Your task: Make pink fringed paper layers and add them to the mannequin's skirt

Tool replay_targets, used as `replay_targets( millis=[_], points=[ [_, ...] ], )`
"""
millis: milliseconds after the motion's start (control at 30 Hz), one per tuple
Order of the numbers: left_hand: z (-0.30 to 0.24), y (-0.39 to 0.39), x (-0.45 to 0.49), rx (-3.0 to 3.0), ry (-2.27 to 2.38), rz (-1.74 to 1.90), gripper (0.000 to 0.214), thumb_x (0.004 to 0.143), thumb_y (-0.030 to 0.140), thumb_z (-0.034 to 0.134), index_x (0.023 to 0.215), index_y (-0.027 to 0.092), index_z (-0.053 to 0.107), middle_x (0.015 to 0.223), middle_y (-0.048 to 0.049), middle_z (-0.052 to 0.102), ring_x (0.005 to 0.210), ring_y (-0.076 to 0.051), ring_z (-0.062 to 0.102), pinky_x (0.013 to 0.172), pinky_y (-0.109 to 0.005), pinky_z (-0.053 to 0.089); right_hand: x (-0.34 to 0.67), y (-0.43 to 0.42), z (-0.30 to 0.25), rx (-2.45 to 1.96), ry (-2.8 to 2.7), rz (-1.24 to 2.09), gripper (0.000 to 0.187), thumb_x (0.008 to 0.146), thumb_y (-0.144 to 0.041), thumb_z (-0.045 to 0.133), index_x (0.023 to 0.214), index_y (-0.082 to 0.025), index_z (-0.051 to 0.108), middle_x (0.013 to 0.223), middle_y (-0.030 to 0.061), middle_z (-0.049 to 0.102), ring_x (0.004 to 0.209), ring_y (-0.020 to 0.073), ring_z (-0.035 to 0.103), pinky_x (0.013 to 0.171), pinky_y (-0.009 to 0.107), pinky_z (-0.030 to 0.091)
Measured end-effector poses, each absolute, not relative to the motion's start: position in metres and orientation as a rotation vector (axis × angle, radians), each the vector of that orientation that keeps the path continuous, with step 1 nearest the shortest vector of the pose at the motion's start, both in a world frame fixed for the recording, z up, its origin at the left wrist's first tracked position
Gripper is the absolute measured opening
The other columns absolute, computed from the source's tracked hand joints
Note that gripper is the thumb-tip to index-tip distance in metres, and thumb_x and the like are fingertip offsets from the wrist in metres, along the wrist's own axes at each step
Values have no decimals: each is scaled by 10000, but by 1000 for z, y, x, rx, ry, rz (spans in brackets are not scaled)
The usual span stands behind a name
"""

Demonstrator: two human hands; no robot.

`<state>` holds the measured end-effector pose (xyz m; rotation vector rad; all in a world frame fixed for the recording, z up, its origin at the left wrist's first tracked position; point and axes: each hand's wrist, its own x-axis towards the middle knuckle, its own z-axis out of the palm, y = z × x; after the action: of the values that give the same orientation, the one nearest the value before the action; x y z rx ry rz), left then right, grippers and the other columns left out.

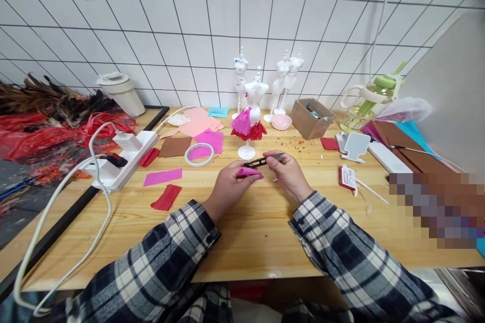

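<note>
Left fingers [249, 181] pinching pink paper [250, 172], right fingers [274, 165] gripping a black tool [256, 163] between them, I could tear the paper if the tool slips.

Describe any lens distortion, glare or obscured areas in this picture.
Head view: the tiled wall shows grid lines splaying outward, suggesting wide-angle distortion; head view: the wooden table has pale glare by its front edge; head view: coarse pixel blocks hide an area at right.

The wooden table [246, 257] carries a skirted mannequin [255, 103], tape roll [199, 164], brown sheet [175, 147] and open box [307, 125].
</note>
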<state>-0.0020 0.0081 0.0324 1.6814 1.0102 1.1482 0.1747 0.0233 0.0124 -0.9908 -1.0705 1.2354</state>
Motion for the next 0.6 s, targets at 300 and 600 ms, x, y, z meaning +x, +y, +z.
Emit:
replay_targets(
  millis=[300, 600],
  points=[
    [46, 33, -54, 2213, 1051, 1071, 104, 748, 295, 738, 829, 300, 803, 1008, -66, 761, 950, -239, 676, 911, -362, 487, 172, 15, 17, -1218, -1508, 641, 415, 792, -418, 710, 1162, -235, 673, 1210, 103, 645, 1065, 241, 574, 896, 386, 472],
    [56, 26, -50, 2408, 798, 813, 139, 798, 258, 660, 829, 283, 793, 915, -76, 750, 865, -209, 668, 838, -340, 493, 160, 4, 21, -1144, -1895, 640, 123, 849, -314, 687, 832, -233, 777, 762, 37, 729, 697, 162, 607, 689, 298, 466]
  ],
)
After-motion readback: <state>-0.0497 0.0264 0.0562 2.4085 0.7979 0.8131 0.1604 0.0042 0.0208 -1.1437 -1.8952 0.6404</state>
